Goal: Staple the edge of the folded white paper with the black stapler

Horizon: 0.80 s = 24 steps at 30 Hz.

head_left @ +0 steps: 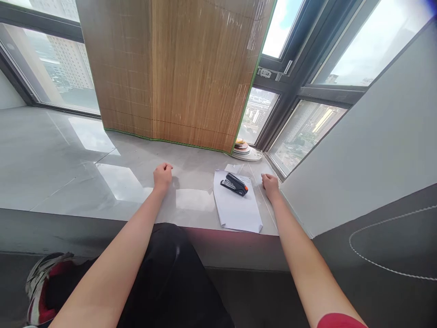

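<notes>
Your bare left hand (163,176) is curled into a loose fist on the glossy grey stone ledge (191,175), with nothing visible in its grip. Your bare right hand (270,184), also curled and showing nothing held, is nearest the white paper sheets (236,212), just left of that grip. On them, between your two fists, lies the black stapler with an orange tip (235,184). Beyond your right fist sit stacked round plates (246,153).

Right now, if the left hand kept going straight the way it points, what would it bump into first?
Probably the brown screen, near its lower edge, ahead of the left hand; depth is unclear.
</notes>
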Motion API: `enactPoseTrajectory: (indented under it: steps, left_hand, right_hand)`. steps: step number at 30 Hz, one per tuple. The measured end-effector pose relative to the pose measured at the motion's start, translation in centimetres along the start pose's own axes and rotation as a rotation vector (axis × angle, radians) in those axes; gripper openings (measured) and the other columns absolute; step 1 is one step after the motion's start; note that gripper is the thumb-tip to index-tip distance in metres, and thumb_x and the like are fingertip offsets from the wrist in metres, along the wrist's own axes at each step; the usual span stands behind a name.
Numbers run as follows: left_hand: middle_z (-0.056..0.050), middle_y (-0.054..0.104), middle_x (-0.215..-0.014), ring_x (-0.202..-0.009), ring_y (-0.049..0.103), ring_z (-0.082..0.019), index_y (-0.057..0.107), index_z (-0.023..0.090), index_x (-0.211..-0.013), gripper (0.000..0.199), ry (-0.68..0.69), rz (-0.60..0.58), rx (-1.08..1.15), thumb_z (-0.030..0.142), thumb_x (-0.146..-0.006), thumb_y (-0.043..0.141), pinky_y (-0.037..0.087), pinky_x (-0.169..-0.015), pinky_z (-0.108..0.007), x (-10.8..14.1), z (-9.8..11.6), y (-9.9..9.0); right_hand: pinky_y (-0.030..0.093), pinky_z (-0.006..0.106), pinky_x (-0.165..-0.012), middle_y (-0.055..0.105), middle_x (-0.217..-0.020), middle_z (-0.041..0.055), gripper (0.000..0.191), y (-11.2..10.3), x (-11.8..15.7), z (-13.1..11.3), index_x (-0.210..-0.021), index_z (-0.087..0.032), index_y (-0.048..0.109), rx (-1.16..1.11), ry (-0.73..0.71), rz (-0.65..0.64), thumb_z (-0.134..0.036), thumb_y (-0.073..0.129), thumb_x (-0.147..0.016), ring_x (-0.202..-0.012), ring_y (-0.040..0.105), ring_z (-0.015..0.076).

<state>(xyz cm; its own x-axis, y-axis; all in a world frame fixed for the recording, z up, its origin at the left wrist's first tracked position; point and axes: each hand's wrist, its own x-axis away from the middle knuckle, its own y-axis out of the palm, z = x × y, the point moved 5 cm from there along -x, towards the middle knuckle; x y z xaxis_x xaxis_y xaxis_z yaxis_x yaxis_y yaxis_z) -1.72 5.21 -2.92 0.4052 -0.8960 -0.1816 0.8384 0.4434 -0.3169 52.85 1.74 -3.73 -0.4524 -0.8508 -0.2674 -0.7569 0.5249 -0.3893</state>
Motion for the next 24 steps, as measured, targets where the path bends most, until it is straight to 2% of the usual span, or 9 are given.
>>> enactPoseTrajectory:
  steps: [3, 6, 8, 10, 12, 15, 19, 22, 24]
  left_hand:
    - [0.001, 0.056, -0.065, -0.067, 0.05, -0.019, 0.067, 0.022, -0.077, 0.019, -0.006, 0.005, 0.009, 0.026, -0.088, 0.052, 0.035, -0.064, -0.03, 0.2, 0.3, -0.1]
    - [0.001, 0.053, -0.062, -0.067, 0.05, -0.019, 0.066, 0.022, -0.075, 0.019, -0.013, 0.006, 0.015, 0.023, -0.087, 0.052, 0.034, -0.065, -0.03, 0.3, 0.7, -0.1]
    - [0.001, 0.051, -0.061, -0.066, 0.048, -0.018, 0.066, 0.022, -0.074, 0.018, -0.018, 0.003, 0.023, 0.023, -0.086, 0.053, 0.034, -0.065, -0.03, 0.5, 0.9, -0.1]
    - [0.002, 0.049, -0.06, -0.065, 0.046, -0.018, 0.066, 0.022, -0.073, 0.018, -0.035, 0.01, 0.049, 0.023, -0.086, 0.053, 0.032, -0.063, -0.031, 0.6, 1.1, -0.3]
    - [0.003, 0.045, -0.058, -0.062, 0.042, -0.017, 0.066, 0.022, -0.073, 0.017, -0.074, 0.023, 0.103, 0.023, -0.085, 0.054, 0.029, -0.06, -0.031, 0.7, 1.0, -0.4]
    - [0.004, 0.039, -0.058, -0.059, 0.035, -0.016, 0.064, 0.022, -0.072, 0.015, -0.127, 0.056, 0.21, 0.025, -0.083, 0.055, 0.025, -0.058, -0.031, 0.8, 0.9, -0.6]
    - [0.005, 0.031, -0.059, -0.059, 0.028, -0.015, 0.06, 0.022, -0.071, 0.012, -0.144, 0.092, 0.335, 0.024, -0.082, 0.054, 0.02, -0.057, -0.031, 0.8, 0.9, -0.8]
    - [0.005, 0.028, -0.059, -0.058, 0.026, -0.015, 0.057, 0.023, -0.071, 0.012, -0.188, 0.127, 0.4, 0.021, -0.082, 0.054, 0.019, -0.057, -0.031, 0.9, 0.7, -1.1]
    - [0.005, 0.026, -0.059, -0.057, 0.024, -0.015, 0.055, 0.023, -0.071, 0.011, -0.223, 0.162, 0.434, 0.021, -0.082, 0.054, 0.019, -0.057, -0.031, 1.0, 0.5, -1.4]
  right_hand:
    - [0.028, 0.03, -0.058, 0.034, -0.055, -0.0028, 0.047, 1.0, 0.6, -1.0, -0.054, -0.026, 0.035, 0.185, -0.053, -0.005, -0.039, 0.067, -0.086, -0.059, 0.037, 0.0153]
    - [0.036, 0.03, -0.066, 0.056, -0.07, 0.0043, 0.039, 3.4, 0.8, -3.3, -0.059, -0.023, 0.049, 0.571, -0.25, -0.093, -0.033, 0.061, -0.094, -0.073, 0.053, 0.0192]
    - [0.045, 0.032, -0.075, 0.07, -0.092, 0.0094, 0.033, 5.6, 0.5, -4.6, -0.075, -0.022, 0.065, 0.753, -0.384, -0.161, -0.036, 0.052, -0.102, -0.09, 0.064, 0.0237]
    - [0.052, 0.036, -0.091, 0.074, -0.122, 0.013, 0.035, 7.7, 0.0, -5.3, -0.107, -0.022, 0.076, 0.77, -0.452, -0.223, -0.038, 0.045, -0.108, -0.116, 0.067, 0.0278]
    - [0.05, 0.04, -0.112, 0.064, -0.154, 0.0147, 0.045, 9.6, -0.7, -5.4, -0.14, -0.02, 0.069, 0.774, -0.468, -0.311, -0.038, 0.039, -0.11, -0.142, 0.059, 0.0288]
    - [0.037, 0.046, -0.13, 0.042, -0.176, 0.0154, 0.057, 11.7, -1.4, -4.6, -0.162, -0.017, 0.053, 0.869, -0.437, -0.453, -0.039, 0.032, -0.114, -0.163, 0.04, 0.0277]
    - [0.024, 0.06, -0.135, 0.035, -0.18, 0.0115, 0.057, 12.8, -1.5, -3.6, -0.165, -0.022, 0.048, 0.982, -0.396, -0.544, -0.04, 0.025, -0.116, -0.17, 0.027, 0.0264]
    - [0.024, 0.064, -0.134, 0.035, -0.181, 0.0118, 0.055, 13.4, -1.4, -3.6, -0.161, -0.022, 0.051, 1.013, -0.295, -0.525, -0.038, 0.022, -0.117, -0.169, 0.028, 0.0264]
    - [0.026, 0.062, -0.134, 0.036, -0.179, 0.0148, 0.053, 13.9, -1.2, -4.1, -0.155, -0.02, 0.055, 1.005, -0.261, -0.486, -0.039, 0.025, -0.116, -0.168, 0.032, 0.0281]
